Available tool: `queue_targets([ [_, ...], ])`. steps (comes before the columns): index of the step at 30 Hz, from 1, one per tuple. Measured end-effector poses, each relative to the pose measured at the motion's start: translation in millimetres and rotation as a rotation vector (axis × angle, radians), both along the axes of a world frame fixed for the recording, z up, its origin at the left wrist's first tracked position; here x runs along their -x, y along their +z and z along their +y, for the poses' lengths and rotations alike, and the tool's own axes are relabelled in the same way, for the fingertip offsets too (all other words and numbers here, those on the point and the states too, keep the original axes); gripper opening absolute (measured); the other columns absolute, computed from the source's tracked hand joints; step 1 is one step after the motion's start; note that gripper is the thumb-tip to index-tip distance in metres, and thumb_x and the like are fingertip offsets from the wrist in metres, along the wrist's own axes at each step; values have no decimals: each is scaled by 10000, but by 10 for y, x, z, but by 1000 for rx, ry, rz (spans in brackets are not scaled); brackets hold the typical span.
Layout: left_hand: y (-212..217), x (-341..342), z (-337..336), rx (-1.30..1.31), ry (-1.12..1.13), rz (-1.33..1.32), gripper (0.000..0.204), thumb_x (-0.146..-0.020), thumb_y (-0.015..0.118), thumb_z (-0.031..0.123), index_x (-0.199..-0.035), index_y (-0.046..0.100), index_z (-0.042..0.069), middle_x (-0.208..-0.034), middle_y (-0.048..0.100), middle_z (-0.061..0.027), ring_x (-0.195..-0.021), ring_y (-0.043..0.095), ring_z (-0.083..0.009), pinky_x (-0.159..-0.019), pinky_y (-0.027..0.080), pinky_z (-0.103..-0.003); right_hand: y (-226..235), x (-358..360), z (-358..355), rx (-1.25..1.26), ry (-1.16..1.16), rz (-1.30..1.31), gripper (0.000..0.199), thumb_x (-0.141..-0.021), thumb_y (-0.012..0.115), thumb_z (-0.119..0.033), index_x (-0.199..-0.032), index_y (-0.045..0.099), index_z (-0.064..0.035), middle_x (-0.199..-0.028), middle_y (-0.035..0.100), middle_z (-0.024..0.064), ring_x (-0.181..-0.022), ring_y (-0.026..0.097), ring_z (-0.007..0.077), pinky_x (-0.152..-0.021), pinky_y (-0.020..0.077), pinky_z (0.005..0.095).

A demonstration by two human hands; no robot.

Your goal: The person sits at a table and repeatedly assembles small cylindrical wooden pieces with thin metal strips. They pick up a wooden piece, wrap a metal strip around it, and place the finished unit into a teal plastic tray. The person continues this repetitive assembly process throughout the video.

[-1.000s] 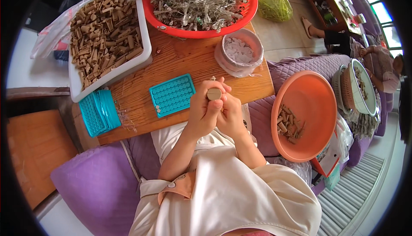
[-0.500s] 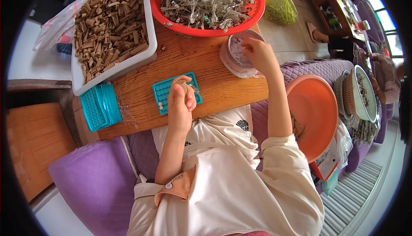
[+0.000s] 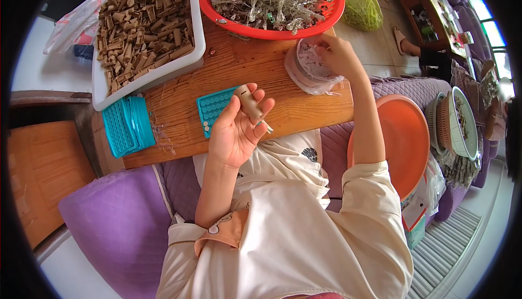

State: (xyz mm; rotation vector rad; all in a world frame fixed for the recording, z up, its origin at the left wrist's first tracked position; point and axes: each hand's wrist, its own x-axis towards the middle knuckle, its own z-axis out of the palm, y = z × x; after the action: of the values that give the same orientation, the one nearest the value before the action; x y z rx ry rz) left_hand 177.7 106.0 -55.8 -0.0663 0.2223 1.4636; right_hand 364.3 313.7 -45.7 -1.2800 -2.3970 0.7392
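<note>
My left hand (image 3: 228, 138) is raised over the table's near edge, palm turned up. Its thumb and fingers hold a tan, cork-shaped plastic casing (image 3: 249, 102) with a dark slot, tilted across them. A thin pale strand pokes out below these fingers. Behind that hand lies a teal tray (image 3: 211, 105) with rows of round hollows; a few small whitish discs (image 3: 206, 126) sit at its near left corner. My right hand (image 3: 338, 55) dips into a round translucent tub (image 3: 318, 85) of small whitish clear pieces. Its fingers are bent, and the tips are hidden among them.
A white bin (image 3: 199, 55) heaped with tan casings stands at the far left, beside a red basket (image 3: 266, 32) of wire-light bundles. Stacked teal trays (image 3: 129, 128) rest at the table's left end. An orange basin (image 3: 405, 136) is right of me. Another person (image 3: 492, 103) sits farther right.
My left hand has turned its palm up and spread its fingers somewhat, so the casing shows lengthwise. My right hand stays in the tub. The whole view has shifted slightly.
</note>
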Motion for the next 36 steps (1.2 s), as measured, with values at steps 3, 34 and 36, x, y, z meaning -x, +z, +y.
queue_targets([
  [3,134,-8,32,15,-31,-138,319,-918,384,223,-1161,412,19,-1179,483,-130,-1171,406,-292,-704,569,-338,22,-73,-16,101,-75,101,202,-756,570,-91,-948,591,-32,-730,605,83,-587,563,141,-532,470,291],
  [34,189,-214,-7,-85,-132,559,423,-895,447,320,-1203,392,35,-1010,580,-97,-776,638,-190,-412,459,-174,353,360,-1322,147,213,833,86,-761,522,78,-800,513,2,-877,628,127,-773,628,204,-653,501,270],
  [36,236,-220,-6,-72,-154,549,422,-896,441,323,-1204,393,38,-1025,578,-103,-776,638,-190,-407,456,-174,332,332,-1313,118,213,821,78,-765,533,66,-803,510,2,-884,628,123,-785,627,207,-652,501,275],
])
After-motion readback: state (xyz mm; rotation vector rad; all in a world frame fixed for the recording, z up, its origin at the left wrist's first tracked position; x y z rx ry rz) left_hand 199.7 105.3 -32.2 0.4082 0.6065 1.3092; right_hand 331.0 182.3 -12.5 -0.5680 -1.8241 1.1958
